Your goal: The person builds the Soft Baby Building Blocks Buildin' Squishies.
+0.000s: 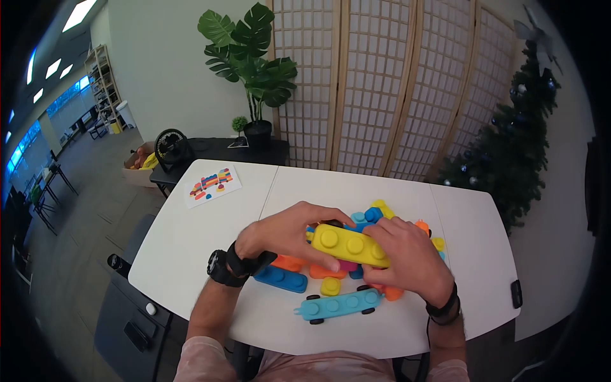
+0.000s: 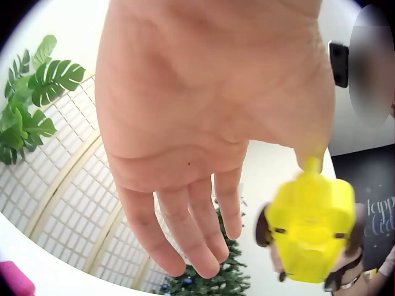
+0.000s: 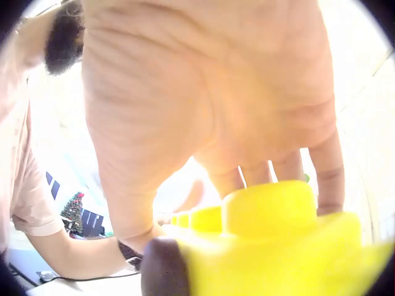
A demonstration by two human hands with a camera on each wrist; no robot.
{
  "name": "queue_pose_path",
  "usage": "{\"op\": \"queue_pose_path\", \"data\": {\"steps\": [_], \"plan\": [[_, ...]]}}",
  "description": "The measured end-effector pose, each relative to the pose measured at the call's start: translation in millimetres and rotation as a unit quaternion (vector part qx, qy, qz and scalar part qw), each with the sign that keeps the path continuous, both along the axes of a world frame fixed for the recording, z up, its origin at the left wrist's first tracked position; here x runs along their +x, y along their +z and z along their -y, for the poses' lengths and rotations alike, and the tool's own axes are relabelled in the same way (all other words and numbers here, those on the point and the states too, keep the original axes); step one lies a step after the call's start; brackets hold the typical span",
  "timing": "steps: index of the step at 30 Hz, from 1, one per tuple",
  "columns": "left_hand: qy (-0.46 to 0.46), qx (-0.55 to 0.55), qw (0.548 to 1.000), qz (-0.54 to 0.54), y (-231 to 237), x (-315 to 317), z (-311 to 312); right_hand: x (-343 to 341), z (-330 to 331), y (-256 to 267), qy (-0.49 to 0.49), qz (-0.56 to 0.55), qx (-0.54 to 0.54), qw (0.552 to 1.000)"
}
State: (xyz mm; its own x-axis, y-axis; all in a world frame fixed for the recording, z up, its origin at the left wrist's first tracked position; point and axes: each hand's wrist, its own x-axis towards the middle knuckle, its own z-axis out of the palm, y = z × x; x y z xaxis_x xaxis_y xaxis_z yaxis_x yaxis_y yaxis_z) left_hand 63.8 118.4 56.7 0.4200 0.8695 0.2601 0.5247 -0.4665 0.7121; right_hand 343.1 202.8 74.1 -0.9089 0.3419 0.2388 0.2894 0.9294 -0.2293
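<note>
I've got the right hand (image 1: 410, 258) gripping the yellow wheeled base (image 1: 342, 241) above the middle of the table (image 1: 471, 254), left hand (image 1: 293, 230) wide and loose around its left end. Light-blue wheeled base (image 1: 338, 306) sits toward the near edge, fwiw.

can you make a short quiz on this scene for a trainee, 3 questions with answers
1. Multiple choice: the right hand holds a wheeled piece. What colour is it?
A) blue
B) yellow
C) orange

2. True or false: the picture card lies on the left side of the white table, apart from the toy pieces.

3. Count: in the head view, how many dark wheels show on the light blue piece?

Key: 1. B; 2. True; 3. Four.
</note>
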Motion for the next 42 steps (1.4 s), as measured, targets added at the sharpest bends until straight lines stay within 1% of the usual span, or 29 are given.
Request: {"op": "queue_pose_path", "data": {"steps": [2, 4, 5, 7, 8, 10, 11, 13, 18, 20, 21, 22, 24, 25, 26, 28, 29, 30, 31, 32, 33, 34, 35, 36, 37, 38, 39, 40, 42], "plan": [[0.013, 0.009, 1.000, -0.004, 3.3, 8.8, 3.5, 0.5, -7.1, -0.8, 0.007, -0.048, 0.041, 0.998], [0.032, 0.075, 0.997, 0.010, -0.5, 11.4, 2.3, 0.5, -8.4, 1.7, 0.008, -0.062, 0.051, 0.997], [0.030, 0.076, 0.997, 0.008, 0.2, 12.9, 2.8, 0.0, -8.7, 2.7, 0.013, -0.074, 0.059, 0.995], [0.060, 0.101, 0.993, -0.013, 2.8, 14.8, 4.0, -1.2, -10.0, 3.4, 0.016, -0.088, 0.062, 0.994], [0.056, 0.102, 0.993, -0.014, 3.5, 14.4, 3.9, -1.2, -10.9, 3.8, 0.020, -0.099, 0.063, 0.993], [0.078, 0.133, 0.988, -0.011, 4.4, 11.1, 4.5, -1.1, -13.2, 6.3, 0.027, -0.118, 0.052, 0.991], [0.074, 0.134, 0.988, -0.011, 4.9, 9.6, 4.2, -0.5, -14.6, 7.7, 0.039, -0.137, 0.040, 0.989], [0.094, 0.145, 0.985, 0.011, 5.3, 6.1, 4.5, 2.9, -17.5, 10.1, 0.034, -0.144, 0.038, 0.988], [0.101, 0.140, 0.984, 0.048, 3.5, -0.3, 2.5, 7.7, -18.7, 19.5, 0.031, -0.187, 0.030, 0.981], [0.156, 0.200, 0.966, 0.050, 2.1, 0.8, 1.1, 5.4, -13.5, 22.9, -0.033, -0.256, 0.062, 0.964], [0.199, 0.182, 0.958, 0.093, 3.0, 6.6, 2.7, 2.7, -15.9, 19.8, -0.057, -0.317, 0.094, 0.942], [0.224, 0.228, 0.945, 0.064, 1.9, 5.8, 0.2, 2.3, -17.6, 17.6, -0.057, -0.317, 0.095, 0.942], [0.300, 0.251, 0.907, 0.154, -8.2, 16.9, -5.6, 3.0, -18.6, 11.9, -0.143, -0.323, -0.041, 0.935], [0.299, 0.228, 0.913, 0.157, -12.9, 20.1, -5.4, -0.7, -17.3, 8.2, -0.147, -0.289, -0.100, 0.941], [0.297, 0.229, 0.914, 0.156, -15.1, 28.2, -4.3, -3.9, -13.7, 8.3, -0.115, -0.239, -0.197, 0.944], [0.281, 0.266, 0.916, 0.103, -18.1, 52.2, -2.0, -18.1, -3.0, -6.4, -0.022, -0.290, -0.342, 0.894], [0.231, 0.226, 0.940, 0.112, -22.0, 64.1, 0.6, -25.8, 1.0, -10.7, -0.023, -0.293, -0.341, 0.893], [0.167, 0.270, 0.946, 0.074, -18.9, 74.7, 0.8, -33.0, 4.2, -14.2, -0.009, -0.346, -0.367, 0.864], [0.110, 0.222, 0.966, 0.070, -15.1, 78.7, 4.1, -36.8, 5.0, -17.0, 0.006, -0.396, -0.391, 0.831], [0.052, 0.173, 0.981, 0.065, -13.0, 81.0, 7.2, -34.2, -1.9, -17.3, 0.005, -0.396, -0.392, 0.831], [0.052, 0.171, 0.982, 0.066, -10.8, 79.0, 10.3, -27.0, -14.4, -14.9, 0.014, -0.366, -0.380, 0.849], [0.066, 0.147, 0.985, 0.061, -7.4, 73.4, 13.0, -19.9, -24.6, -11.6, 0.023, -0.336, -0.367, 0.867], [0.080, 0.123, 0.988, 0.056, -5.6, 68.3, 15.0, -13.7, -27.0, -6.2, -0.007, -0.330, -0.383, 0.863], [0.080, 0.124, 0.987, 0.057, -5.9, 63.8, 16.1, -9.0, -28.9, -1.9, -0.007, -0.329, -0.382, 0.864], [0.171, 0.234, 0.957, 0.023, -7.3, 58.9, 16.1, -4.9, -30.3, 1.6, -0.033, -0.299, -0.301, 0.905], [0.258, 0.338, 0.905, -0.012, -8.5, 56.5, 15.2, -2.3, -30.1, 5.0, -0.058, -0.266, -0.218, 0.937], [0.293, 0.416, 0.859, -0.050, -5.9, 55.2, 11.3, -2.4, -27.7, 9.2, -0.063, -0.243, -0.199, 0.947], [0.298, 0.448, 0.837, -0.097, -0.5, 53.9, 11.5, -2.7, -29.4, 7.4, -0.063, -0.243, -0.199, 0.947], [0.258, 0.425, 0.825, -0.269, 17.9, 50.5, 16.0, -3.3, -33.1, 0.7, 0.036, -0.190, -0.062, 0.979]]}}
